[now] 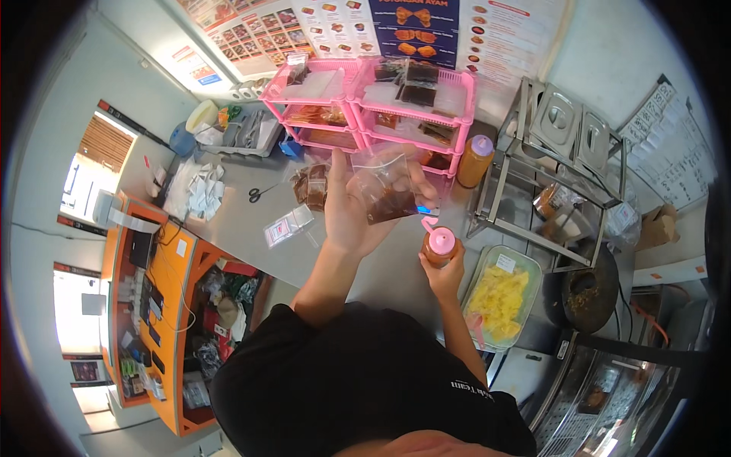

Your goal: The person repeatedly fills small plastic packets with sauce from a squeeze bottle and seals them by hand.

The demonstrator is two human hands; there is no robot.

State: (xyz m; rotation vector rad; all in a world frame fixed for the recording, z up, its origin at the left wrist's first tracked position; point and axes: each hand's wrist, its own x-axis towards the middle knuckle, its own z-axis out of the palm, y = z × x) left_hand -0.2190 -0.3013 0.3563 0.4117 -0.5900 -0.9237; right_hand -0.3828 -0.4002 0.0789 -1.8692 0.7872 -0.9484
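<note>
My left hand [347, 217] is raised over the steel counter, palm up, with a clear zip bag of dark brown sauce [388, 204] held across its fingers. The sauce has settled in the bag's lower half. My right hand [445, 275] grips a squeeze bottle [437, 251] of orange-brown sauce upright. Its pink lid has a flip cap hanging to one side. Behind my left hand lie more brown sauce sachets [311, 185], partly hidden by it. A clear packet with a printed label [285, 227] lies left of my wrist.
Pink plastic racks [411, 111] with sauce packets stand at the back. Black scissors [260, 194] and white slips [205, 191] lie left on the counter [245, 220]. To the right are a larger sauce bottle [475, 163], a steel rack [502, 200], and a tub of yellow food [499, 297].
</note>
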